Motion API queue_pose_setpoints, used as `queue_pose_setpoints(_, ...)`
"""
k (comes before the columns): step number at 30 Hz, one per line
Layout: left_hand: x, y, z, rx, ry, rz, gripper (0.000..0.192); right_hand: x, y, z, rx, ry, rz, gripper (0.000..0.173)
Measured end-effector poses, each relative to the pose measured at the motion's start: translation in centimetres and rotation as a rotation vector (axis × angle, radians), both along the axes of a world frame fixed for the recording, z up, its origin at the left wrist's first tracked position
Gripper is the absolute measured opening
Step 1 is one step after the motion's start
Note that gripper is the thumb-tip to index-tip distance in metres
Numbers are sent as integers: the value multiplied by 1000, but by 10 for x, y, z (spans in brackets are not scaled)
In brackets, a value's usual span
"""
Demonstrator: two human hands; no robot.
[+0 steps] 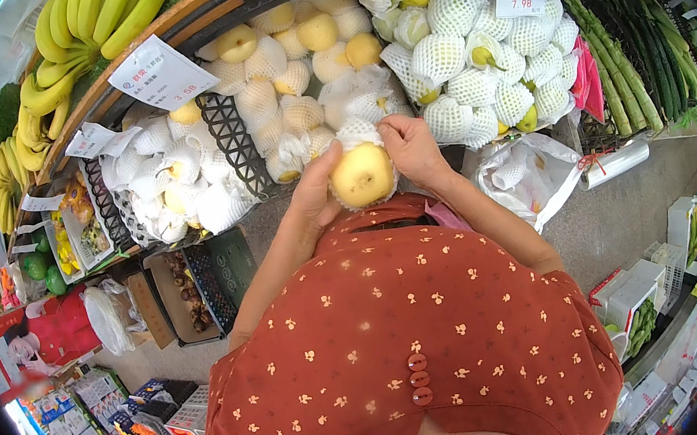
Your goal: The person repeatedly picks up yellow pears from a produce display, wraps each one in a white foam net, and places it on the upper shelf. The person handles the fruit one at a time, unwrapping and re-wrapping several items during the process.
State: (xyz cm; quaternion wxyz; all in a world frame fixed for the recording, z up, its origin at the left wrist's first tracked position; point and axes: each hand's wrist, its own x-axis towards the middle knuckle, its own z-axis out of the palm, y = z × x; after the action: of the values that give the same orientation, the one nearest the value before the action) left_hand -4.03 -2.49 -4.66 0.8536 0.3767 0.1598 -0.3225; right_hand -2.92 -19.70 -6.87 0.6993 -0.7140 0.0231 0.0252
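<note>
A yellow pear [362, 175] is held before my body, its upper part covered by a white foam net [359, 133]. My left hand [318, 185] grips the pear's left side with the thumb at the net. My right hand [413, 147] pinches the net at the pear's upper right. Just beyond my hands lie more yellow pears [317, 32] in a black plastic crate, many of them in foam nets. Green-yellow pears in white nets [477, 71] are heaped to the right of that crate. Left of it is another heap of netted fruit [169, 168].
Bananas [83, 22] lie at the upper left. A white plastic bag [522, 170] hangs below the right pear heap, beside a plastic film roll [616, 164]. Long green vegetables [606, 55] stand at the right. A crate of brown produce [192, 295] is on the lower left.
</note>
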Motion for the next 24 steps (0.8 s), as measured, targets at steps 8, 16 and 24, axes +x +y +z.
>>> queue_pose_setpoints(8,29,-2,14,114,-89,207,41,-1,-1,32,-146,-119,39,53)
queue_pose_setpoints(16,41,8,20,224,-218,340,31,16,18,64,-245,-50,337,94)
queue_pose_setpoints(24,57,26,12,-77,-99,316,41,32,13,40,1026,465,269,66)
